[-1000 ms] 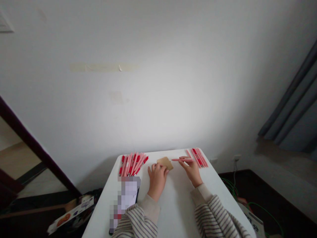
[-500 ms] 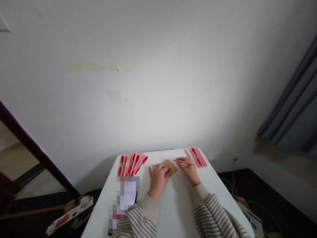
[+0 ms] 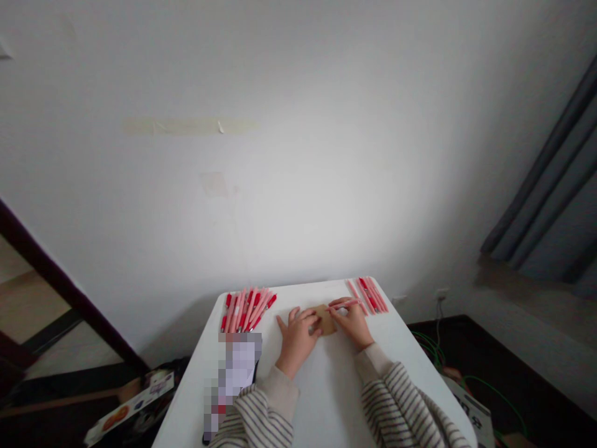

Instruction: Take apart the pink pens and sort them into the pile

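A small piece of brown paper point(image 3: 328, 323) lies on the white table between my two hands. My left hand point(image 3: 301, 333) steadies its left side, thumb and fingertips at the edge and the other fingers spread. In my right hand point(image 3: 352, 323) a pink pen point(image 3: 346, 303) is pinched, its front end pointing left over the paper. Whether the tip touches the paper I cannot tell. Right behind that hand, several pink and red pens point(image 3: 372, 295) lie side by side at the far right corner.
On the far left of the white table point(image 3: 321, 404) is a pile of pink and red pens point(image 3: 247, 309). A blurred-out, phone-like item point(image 3: 237, 373) lies in front of it, beside my left sleeve. The wall point(image 3: 298, 186) rises behind the table. Green cables point(image 3: 431, 348) lie on the floor at right.
My right hand has moved slightly left, bringing the pen over the paper. The brown paper has turned a little, and my left fingers have shifted on its edge.
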`<state>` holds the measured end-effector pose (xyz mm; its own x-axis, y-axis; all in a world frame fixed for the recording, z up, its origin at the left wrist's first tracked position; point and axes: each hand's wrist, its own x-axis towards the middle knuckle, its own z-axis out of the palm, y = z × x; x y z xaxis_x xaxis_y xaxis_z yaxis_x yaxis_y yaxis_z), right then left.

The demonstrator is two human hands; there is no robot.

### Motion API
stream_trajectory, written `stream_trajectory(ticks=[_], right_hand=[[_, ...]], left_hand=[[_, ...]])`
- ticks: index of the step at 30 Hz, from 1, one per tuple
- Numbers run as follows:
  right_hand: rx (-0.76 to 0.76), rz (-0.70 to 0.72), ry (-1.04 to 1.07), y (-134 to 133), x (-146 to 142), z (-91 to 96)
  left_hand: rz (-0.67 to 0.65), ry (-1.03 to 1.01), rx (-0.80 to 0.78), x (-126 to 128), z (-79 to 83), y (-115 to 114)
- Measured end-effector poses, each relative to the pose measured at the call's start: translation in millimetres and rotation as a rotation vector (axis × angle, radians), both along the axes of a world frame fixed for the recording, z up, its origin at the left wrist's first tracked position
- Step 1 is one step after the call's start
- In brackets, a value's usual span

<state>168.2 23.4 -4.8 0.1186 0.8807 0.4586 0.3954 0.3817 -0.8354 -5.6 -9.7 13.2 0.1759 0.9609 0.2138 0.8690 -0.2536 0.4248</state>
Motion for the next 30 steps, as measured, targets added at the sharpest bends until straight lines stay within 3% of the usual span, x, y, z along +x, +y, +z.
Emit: stream_trajectory(ticks=[6,20,30], right_hand=[[-0.014,-0.039,-0.040,1.8,-0.2,-3.3],[-0.006,-0.028,-0.094,1.1,-0.7,-4.1],[0.015,-0.040,-0.080,-0.8,-1.2,-0.7]], left_hand=[[0.013,0.007,-0.071,-0.1,3.3,-0.1],[-0.006,-0.114,-0.072,-1.1,0.9,1.5],[0.006,-0.030,-0.037,0.1,4.5,-2.0]])
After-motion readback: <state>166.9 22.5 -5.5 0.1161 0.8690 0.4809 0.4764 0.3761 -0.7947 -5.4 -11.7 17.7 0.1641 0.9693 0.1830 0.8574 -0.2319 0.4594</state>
